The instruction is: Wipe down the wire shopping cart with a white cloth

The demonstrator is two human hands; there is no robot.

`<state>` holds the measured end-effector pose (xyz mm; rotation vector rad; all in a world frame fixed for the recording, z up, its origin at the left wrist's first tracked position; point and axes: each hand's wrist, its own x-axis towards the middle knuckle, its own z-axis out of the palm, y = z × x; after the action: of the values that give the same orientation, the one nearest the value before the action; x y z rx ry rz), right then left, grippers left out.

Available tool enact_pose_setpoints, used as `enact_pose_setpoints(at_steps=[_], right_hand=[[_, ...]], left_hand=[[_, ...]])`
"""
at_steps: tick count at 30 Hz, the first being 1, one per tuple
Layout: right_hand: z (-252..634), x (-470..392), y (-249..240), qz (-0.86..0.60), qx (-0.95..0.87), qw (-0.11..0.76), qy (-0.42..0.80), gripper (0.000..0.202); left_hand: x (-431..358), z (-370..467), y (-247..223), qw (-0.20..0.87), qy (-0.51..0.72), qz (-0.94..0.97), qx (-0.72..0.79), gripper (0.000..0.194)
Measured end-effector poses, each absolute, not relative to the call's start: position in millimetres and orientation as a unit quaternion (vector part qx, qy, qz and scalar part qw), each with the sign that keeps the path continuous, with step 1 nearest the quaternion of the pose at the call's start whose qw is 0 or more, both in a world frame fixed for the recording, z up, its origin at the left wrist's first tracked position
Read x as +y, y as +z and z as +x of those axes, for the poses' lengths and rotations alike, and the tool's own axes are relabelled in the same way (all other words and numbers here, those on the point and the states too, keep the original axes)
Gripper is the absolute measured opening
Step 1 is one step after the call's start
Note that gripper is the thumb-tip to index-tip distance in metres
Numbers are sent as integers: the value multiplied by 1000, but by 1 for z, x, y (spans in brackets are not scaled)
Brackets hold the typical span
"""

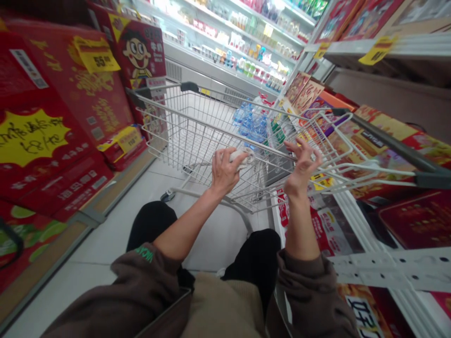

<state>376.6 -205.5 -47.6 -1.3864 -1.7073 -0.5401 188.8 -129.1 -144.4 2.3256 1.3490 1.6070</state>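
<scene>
A wire shopping cart (207, 124) stands sideways before me. My left hand (224, 172) is closed on a crumpled white cloth (241, 158) in front of the cart's near side; whether the cloth touches the wires I cannot tell. Further right, my right hand (301, 165) is raised beside the cart's top rail with its fingers bent and apart. It holds nothing that I can see. The cart's dark handle bar (391, 136) reaches out to the right.
Red gift boxes (59, 141) with yellow price signs are stacked on the left. On the right, shelves (391, 267) carry packaged goods. Blue-tinted bottles (251, 123) show beyond the cart. A lit cooler (225, 61) runs along the back. My knees flank pale floor tiles (200, 234).
</scene>
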Motion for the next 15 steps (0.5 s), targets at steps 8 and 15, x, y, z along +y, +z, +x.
enact_pose_setpoints(at_steps=[8, 15], right_hand=[[339, -173, -64, -559, -713, 393, -159, 72], [344, -173, -73, -512, -684, 494, -162, 69]], left_hand=[[-84, 154, -147, 38, 584, 588, 559, 35], [-107, 168, -152, -19, 516, 753, 407, 48]])
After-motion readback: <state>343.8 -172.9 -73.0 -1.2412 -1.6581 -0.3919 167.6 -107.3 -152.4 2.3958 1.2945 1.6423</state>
